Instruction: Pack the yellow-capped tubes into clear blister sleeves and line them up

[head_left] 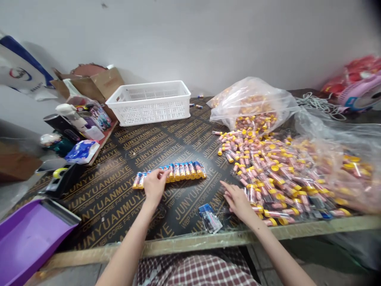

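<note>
A packing workshop, by its look: a plywood bench (pixel 113 210) stamped with lettering carries a white crate (pixel 154 113), with a cardboard carton (pixel 108 83) left of it, a bulging plastic bag (pixel 253 101) and heaped yellow-capped tubes (pixel 274 171) right of it

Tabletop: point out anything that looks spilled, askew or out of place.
A few small cylinders lie loose beside the white basket, apart from the neat row at the left hand. Yellow-capped tubes sprawl untidily before the clear bag, perhaps tipped out deliberately.

The row of tubes (pixel 186 171) looked shiny. The basket (pixel 154 114) was hard plastic, the bag (pixel 228 108) thin, crinkly plastic, the dustpan (pixel 29 234) smooth plastic, and the box (pixel 108 84) cardboard.
</note>
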Available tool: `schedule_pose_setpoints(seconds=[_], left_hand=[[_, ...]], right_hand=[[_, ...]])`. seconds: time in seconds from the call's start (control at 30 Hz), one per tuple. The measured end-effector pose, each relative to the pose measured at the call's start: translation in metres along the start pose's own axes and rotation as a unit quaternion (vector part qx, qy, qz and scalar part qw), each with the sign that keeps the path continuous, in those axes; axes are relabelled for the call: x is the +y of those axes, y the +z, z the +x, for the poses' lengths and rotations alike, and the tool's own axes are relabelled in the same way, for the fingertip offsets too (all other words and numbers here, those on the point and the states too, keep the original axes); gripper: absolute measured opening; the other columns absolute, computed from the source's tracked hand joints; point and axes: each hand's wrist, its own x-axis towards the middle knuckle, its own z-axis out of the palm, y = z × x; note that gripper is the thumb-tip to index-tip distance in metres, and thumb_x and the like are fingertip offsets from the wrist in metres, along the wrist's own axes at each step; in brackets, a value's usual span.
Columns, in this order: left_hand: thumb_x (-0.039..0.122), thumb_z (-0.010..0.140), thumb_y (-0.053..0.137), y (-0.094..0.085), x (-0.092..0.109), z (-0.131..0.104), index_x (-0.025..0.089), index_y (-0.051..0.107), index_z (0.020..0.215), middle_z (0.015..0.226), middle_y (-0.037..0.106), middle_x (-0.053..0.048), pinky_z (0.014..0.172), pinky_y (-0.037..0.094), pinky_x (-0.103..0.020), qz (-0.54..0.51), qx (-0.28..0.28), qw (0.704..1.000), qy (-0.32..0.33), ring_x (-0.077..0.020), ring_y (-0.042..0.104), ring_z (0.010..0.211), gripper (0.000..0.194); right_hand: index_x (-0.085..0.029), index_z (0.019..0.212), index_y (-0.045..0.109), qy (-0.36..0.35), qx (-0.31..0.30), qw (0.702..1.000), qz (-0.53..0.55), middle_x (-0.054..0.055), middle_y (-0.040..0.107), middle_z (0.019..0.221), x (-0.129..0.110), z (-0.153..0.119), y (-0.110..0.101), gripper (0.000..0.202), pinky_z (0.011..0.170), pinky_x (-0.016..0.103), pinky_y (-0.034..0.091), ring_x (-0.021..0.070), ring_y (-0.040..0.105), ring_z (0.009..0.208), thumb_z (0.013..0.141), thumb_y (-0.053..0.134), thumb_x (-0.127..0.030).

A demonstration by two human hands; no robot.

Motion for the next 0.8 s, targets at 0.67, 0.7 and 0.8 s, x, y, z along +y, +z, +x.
schedule_pose_setpoints(seconds=[0.67, 0.7, 0.8], left_hand=[[0.018, 0.069, 0.062, 0.058, 0.037, -0.111, 0.02, 0.059, 0.066, 0.062, 0.058, 0.001, 0.062, 0.032, -0.026, -0.117, -0.265, 0.956, 0.048, -0.0147, 0.05, 0.06, 0.004], [0.018, 0.067, 0.063, 0.057, 0.038, -0.112, 0.02, 0.058, 0.065, 0.063, 0.058, 0.001, 0.062, 0.032, -0.026, -0.121, -0.255, 0.958, 0.052, -0.0147, 0.05, 0.062, 0.006], [0.018, 0.064, 0.064, 0.054, 0.041, -0.109, 0.019, 0.055, 0.061, 0.065, 0.057, 0.0, 0.062, 0.035, -0.025, -0.179, -0.238, 0.954, 0.028, -0.0144, 0.051, 0.064, 0.01]], right_hand=[[-0.021, 0.126, 0.04, 0.089, 0.046, 0.963, 0.249, 0.004, 0.056, 0.092, -0.049, -0.016, -0.016, 0.039, 0.077, 0.033, 0.047, 0.017, 0.057, 0.079, 0.088, 0.044, -0.025], [-0.02, 0.121, 0.042, 0.098, 0.053, 0.961, 0.254, 0.004, 0.057, 0.092, -0.05, -0.017, -0.016, 0.036, 0.076, 0.033, 0.047, 0.0172, 0.057, 0.079, 0.086, 0.048, -0.025], [-0.02, 0.097, 0.051, 0.11, 0.089, 0.954, 0.266, 0.004, 0.06, 0.09, -0.054, -0.019, -0.017, 0.017, 0.076, 0.034, 0.048, 0.0192, 0.059, 0.082, 0.082, 0.055, -0.027]])
